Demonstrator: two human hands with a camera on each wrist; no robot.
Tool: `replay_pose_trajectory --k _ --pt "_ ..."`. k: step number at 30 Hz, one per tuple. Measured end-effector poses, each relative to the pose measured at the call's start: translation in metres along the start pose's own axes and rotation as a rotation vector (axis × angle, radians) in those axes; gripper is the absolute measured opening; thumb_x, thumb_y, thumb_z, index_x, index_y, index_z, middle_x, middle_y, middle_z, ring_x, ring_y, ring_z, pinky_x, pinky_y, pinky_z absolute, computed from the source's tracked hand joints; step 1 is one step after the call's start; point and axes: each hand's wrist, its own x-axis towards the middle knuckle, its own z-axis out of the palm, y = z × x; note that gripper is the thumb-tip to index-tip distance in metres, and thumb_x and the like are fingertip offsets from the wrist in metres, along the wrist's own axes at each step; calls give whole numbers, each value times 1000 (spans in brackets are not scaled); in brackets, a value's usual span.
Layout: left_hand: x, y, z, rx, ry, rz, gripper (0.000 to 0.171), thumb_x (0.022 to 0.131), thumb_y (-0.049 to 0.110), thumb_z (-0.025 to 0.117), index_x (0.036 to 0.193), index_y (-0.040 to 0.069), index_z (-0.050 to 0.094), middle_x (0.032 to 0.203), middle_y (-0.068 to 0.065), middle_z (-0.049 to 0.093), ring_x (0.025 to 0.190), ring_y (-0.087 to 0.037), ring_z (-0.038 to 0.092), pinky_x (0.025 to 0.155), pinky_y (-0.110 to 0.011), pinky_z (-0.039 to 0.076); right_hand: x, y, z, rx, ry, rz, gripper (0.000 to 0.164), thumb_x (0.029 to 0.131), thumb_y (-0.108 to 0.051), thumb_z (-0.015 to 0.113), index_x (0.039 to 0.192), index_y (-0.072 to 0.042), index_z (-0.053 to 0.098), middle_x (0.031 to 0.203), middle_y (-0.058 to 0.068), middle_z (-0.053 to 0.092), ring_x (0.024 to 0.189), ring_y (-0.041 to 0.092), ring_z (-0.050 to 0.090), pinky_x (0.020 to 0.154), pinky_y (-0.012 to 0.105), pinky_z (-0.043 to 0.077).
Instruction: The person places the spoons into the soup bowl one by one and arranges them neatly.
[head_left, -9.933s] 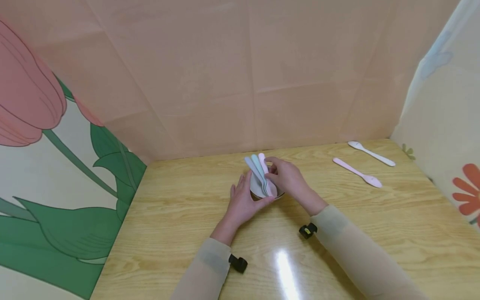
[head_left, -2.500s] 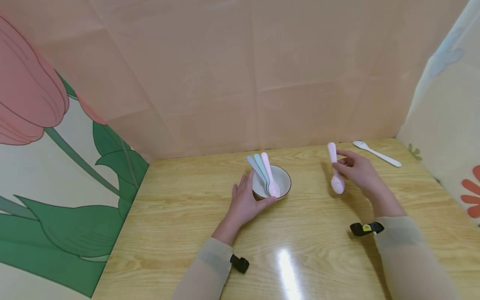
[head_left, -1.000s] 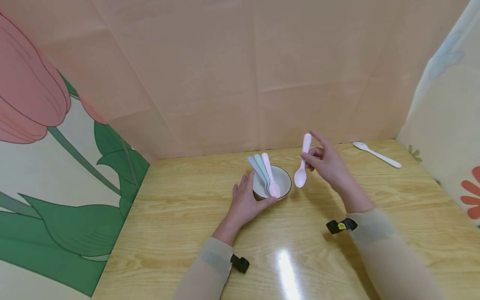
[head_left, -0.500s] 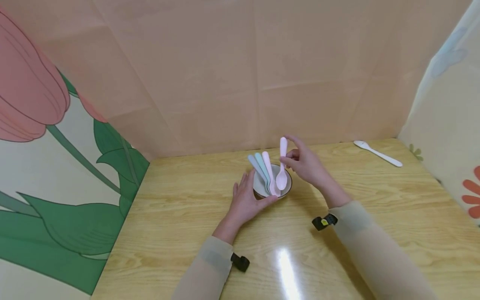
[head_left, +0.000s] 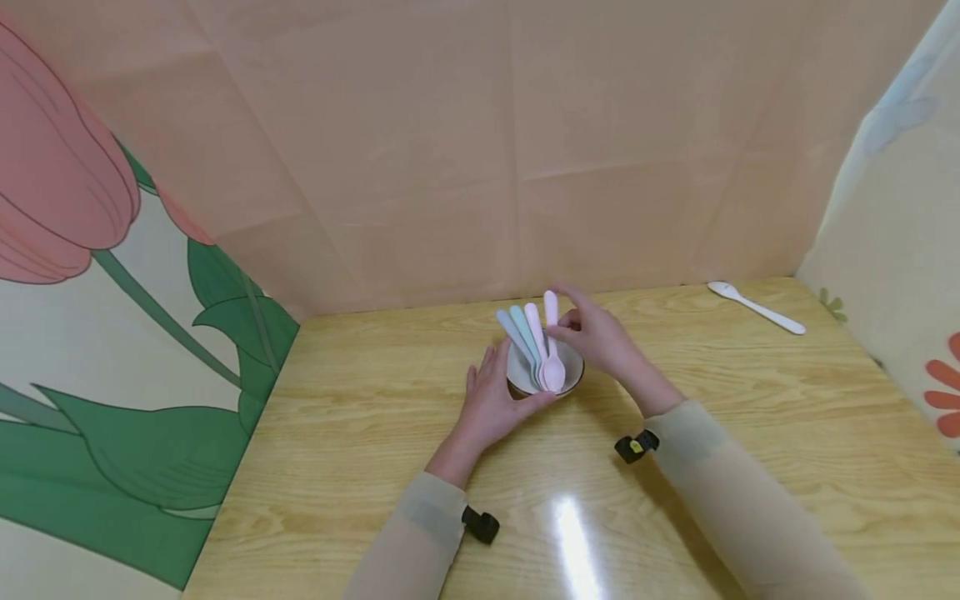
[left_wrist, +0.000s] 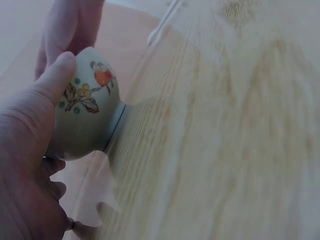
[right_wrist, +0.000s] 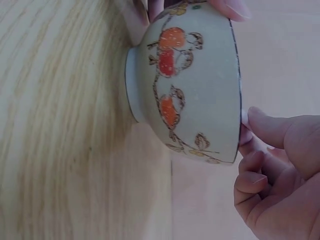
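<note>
In the head view, a small white bowl with a dark rim stands on the table. My left hand grips its left side, the thumb at the near side; the left wrist view shows thumb and bowl close up. A blue-grey spoon, a teal spoon and a pink spoon lean together inside, handles up to the back left. My right hand pinches another pale pink spoon by the handle, its head down within the bowl beside them. The right wrist view shows these fingers at the rim.
A white spoon lies at the back right of the wooden table. A pinkish sheet covers the wall behind. Flower-printed panels stand at the left and right.
The right hand picked up the pale pink spoon from the right side of the table, carried it left over the bowl and lowered it in. The left hand stayed on the bowl.
</note>
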Motion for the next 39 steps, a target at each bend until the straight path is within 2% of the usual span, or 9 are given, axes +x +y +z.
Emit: replay_pose_trajectory --k 17,28,34,39 --pt "0 -1 1 0 6 14 116 75 84 61 163 27 11 164 -2 27 152 -34 17 117 -63 10 2 4 6 -75 18 14 68 95 -22 73 153 -16 39 96 6 67 77 23 58 66 37 46" --pt "2 -2 3 0 6 -1 116 75 83 63 163 30 10 164 0 27 152 -34 17 117 -63 9 2 4 7 -81 13 10 71 90 -15 78 152 -13 43 99 5 67 80 24 53 64 37 42" --pt "2 -2 2 -1 2 -7 116 75 85 61 163 29 10 165 0 26 152 -33 16 118 -62 9 3 6 8 -92 10 23 71 88 -17 81 150 -16 47 108 8 68 91 28 52 70 39 41" --pt "2 -2 2 -4 -1 -11 117 74 85 61 163 29 9 165 0 25 153 -32 15 118 -62 8 3 5 9 -97 10 31 69 88 -16 80 149 -15 48 112 9 68 91 28 53 69 38 42"
